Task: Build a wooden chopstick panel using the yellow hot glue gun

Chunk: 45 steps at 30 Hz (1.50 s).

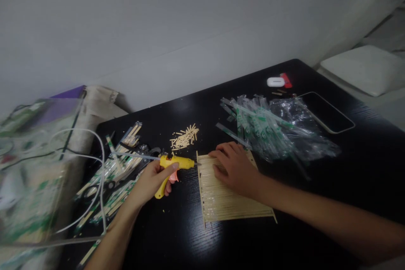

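Note:
My left hand (153, 183) is wrapped round the handle of a yellow hot glue gun (177, 162) with an orange trigger. A pale glue stick (136, 155) pokes out of its back end. The nozzle points right and meets the upper left edge of a flat panel (228, 206) of thin wooden sticks laid side by side, at least as near as I can see. My right hand (237, 168) lies spread over the upper part of the panel, fingers apart, covering some of the sticks.
Behind the panel lies a pile of short stick pieces (185, 137). Clear plastic wrappers (262, 122) and a phone (327, 112) are at the right, a white case (275, 82) farther back. Wrapped chopsticks, scissors (91, 192) and a looping white cable (103, 173) crowd the left.

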Available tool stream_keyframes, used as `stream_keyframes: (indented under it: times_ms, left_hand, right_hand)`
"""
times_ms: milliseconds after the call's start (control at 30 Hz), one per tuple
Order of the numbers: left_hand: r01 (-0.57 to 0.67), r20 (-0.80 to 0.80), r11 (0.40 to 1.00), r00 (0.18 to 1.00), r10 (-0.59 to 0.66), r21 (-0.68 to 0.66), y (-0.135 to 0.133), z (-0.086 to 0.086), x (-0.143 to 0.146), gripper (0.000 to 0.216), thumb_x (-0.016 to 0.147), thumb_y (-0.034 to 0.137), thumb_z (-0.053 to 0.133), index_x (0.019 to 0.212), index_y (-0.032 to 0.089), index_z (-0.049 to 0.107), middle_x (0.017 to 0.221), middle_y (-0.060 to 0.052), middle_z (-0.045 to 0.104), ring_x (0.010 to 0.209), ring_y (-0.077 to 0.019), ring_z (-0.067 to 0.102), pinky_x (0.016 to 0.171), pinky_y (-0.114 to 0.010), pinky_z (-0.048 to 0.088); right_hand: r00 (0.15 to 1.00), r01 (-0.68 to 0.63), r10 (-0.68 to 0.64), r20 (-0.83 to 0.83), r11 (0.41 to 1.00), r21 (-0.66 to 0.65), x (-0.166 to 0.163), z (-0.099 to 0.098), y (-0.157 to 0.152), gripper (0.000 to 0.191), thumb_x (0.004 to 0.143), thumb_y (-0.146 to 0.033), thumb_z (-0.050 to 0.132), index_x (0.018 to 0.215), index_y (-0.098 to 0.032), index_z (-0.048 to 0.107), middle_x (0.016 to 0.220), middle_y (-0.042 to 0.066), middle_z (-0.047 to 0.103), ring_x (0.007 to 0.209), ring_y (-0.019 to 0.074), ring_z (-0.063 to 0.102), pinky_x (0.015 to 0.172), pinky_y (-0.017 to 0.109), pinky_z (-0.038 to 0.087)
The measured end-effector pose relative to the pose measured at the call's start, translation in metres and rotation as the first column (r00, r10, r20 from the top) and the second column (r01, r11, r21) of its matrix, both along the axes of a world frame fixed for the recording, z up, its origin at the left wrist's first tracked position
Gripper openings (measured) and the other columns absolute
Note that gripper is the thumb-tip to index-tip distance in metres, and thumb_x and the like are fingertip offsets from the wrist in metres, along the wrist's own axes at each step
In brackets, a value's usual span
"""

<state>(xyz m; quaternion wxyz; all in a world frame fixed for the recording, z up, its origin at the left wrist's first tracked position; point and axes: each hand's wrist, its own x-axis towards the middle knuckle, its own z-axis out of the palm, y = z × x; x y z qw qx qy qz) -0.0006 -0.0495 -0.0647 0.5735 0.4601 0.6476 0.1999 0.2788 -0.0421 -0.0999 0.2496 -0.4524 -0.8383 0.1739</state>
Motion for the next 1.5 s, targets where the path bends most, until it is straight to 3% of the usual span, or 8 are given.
stream_keyframes:
  times_ms: [200, 500, 733, 833, 1067, 1500]
  left_hand:
    - [0.101, 0.01, 0.992, 0.995, -0.1, -0.075, -0.001, 0.002, -0.009, 0.047, 0.084, 0.06, 0.069, 0.065, 0.018, 0.065, 0.045, -0.002, 0.061, 0.035, -0.013, 0.056, 0.034, -0.019, 0.039]
    - [0.079, -0.012, 0.996, 0.997, -0.079, -0.035, 0.0, 0.0, -0.006, 0.049, 0.084, 0.063, 0.067, 0.067, 0.017, 0.063, 0.044, 0.0, 0.06, 0.034, -0.0113, 0.055, 0.034, -0.017, 0.039]
    - [0.233, 0.033, 0.967, 0.972, -0.231, -0.103, -0.001, 0.003, -0.014, 0.044, 0.08, 0.058, 0.074, 0.075, 0.015, 0.066, 0.056, 0.0, 0.066, 0.038, -0.0102, 0.056, 0.035, -0.018, 0.043]
    - [0.217, 0.043, 0.973, 0.976, -0.215, -0.075, -0.003, 0.002, -0.014, 0.044, 0.083, 0.058, 0.073, 0.078, 0.015, 0.065, 0.063, -0.001, 0.069, 0.04, -0.0094, 0.057, 0.036, -0.018, 0.044]
    - [0.118, 0.028, 0.991, 0.993, -0.117, -0.059, -0.004, -0.003, -0.009, 0.049, 0.084, 0.063, 0.07, 0.074, 0.016, 0.063, 0.048, 0.003, 0.059, 0.037, -0.011, 0.055, 0.037, -0.019, 0.042]
    - [0.18, 0.042, 0.983, 0.983, -0.178, -0.04, 0.0, -0.001, -0.01, 0.049, 0.087, 0.061, 0.067, 0.07, 0.015, 0.064, 0.053, 0.001, 0.06, 0.039, -0.0093, 0.054, 0.038, -0.018, 0.042]
  right_hand:
    - [0.999, 0.031, -0.031, -0.008, 1.0, 0.002, 0.001, -0.001, 0.001, 0.024, 0.092, -0.021, 0.06, 0.115, -0.02, 0.065, 0.112, 0.011, 0.062, 0.108, 0.0291, 0.051, 0.091, 0.045, 0.04]
    - [1.0, 0.011, -0.011, -0.008, 1.0, -0.005, 0.001, -0.001, 0.002, 0.024, 0.093, -0.02, 0.058, 0.115, -0.018, 0.065, 0.113, 0.012, 0.061, 0.108, 0.0294, 0.051, 0.091, 0.045, 0.041]
    - [1.0, 0.023, -0.023, -0.005, 1.0, -0.006, 0.001, -0.001, 0.001, 0.024, 0.091, -0.021, 0.061, 0.115, -0.018, 0.066, 0.112, 0.012, 0.061, 0.109, 0.0298, 0.052, 0.092, 0.046, 0.041]
    - [0.999, 0.038, -0.038, 0.005, 0.999, 0.009, 0.002, -0.001, 0.002, 0.025, 0.092, -0.021, 0.059, 0.117, -0.018, 0.066, 0.113, 0.012, 0.061, 0.108, 0.0299, 0.052, 0.092, 0.047, 0.041]
    - [0.999, 0.044, -0.044, -0.018, 0.999, 0.01, 0.004, -0.002, 0.006, 0.027, 0.093, -0.019, 0.056, 0.117, -0.017, 0.065, 0.112, 0.013, 0.061, 0.106, 0.0292, 0.053, 0.093, 0.047, 0.043]
    - [0.999, 0.036, -0.036, -0.01, 0.999, 0.0, 0.004, -0.004, 0.006, 0.026, 0.092, -0.02, 0.058, 0.117, -0.018, 0.065, 0.113, 0.012, 0.06, 0.107, 0.0298, 0.052, 0.094, 0.048, 0.042]
